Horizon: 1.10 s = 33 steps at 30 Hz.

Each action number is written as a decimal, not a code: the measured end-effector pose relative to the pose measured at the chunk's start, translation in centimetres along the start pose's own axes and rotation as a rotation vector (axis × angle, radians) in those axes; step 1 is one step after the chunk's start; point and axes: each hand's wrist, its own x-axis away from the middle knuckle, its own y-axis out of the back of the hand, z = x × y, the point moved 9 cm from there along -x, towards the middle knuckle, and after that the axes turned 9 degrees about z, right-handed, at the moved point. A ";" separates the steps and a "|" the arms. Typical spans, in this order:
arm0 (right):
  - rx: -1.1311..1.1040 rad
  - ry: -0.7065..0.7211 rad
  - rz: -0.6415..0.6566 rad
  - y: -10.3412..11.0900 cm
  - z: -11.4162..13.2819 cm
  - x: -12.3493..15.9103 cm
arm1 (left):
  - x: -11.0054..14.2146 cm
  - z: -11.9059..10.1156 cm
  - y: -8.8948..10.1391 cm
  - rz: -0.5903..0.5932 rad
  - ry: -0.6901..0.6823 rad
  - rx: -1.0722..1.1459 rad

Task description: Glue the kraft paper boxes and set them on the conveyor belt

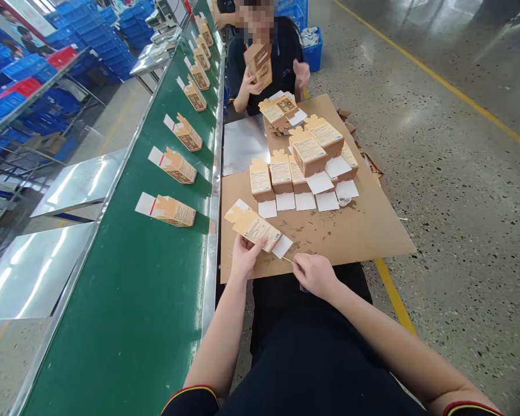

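My left hand [244,258] grips a folding carton [257,228], printed tan and brown, over the cardboard sheet [372,237]. The carton lies tilted, with a white flap [282,246] sticking out toward my right hand [314,271]. That hand is closed in a pinch on a thin pale stick [287,259], whose far end points at the flap. What the stick's tip is made of is too small to tell. Just beyond, several similar cartons [281,173] are grouped with white flaps hanging toward me. A small round dish [344,201] is partly hidden beside their flaps.
Along my left runs a green conveyor belt [138,289] carrying a row of cartons [175,211] with open flaps. Across the table a person [286,58] holds another carton [259,63], near a stack of flat cartons [281,110]. A metal plate [245,144] lies beside the belt.
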 end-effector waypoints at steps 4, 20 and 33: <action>0.031 -0.033 -0.014 0.8 -1.1 -0.3 | 0.1 -0.1 -0.3 0.005 0.003 -0.021; -0.175 -0.174 -0.377 7.5 -4.4 3.6 | 3.9 -0.3 -3.9 -0.090 -0.103 -0.647; -0.309 -0.170 -0.342 7.8 -5.4 2.9 | 9.0 -6.2 22.2 -0.788 -0.207 -0.457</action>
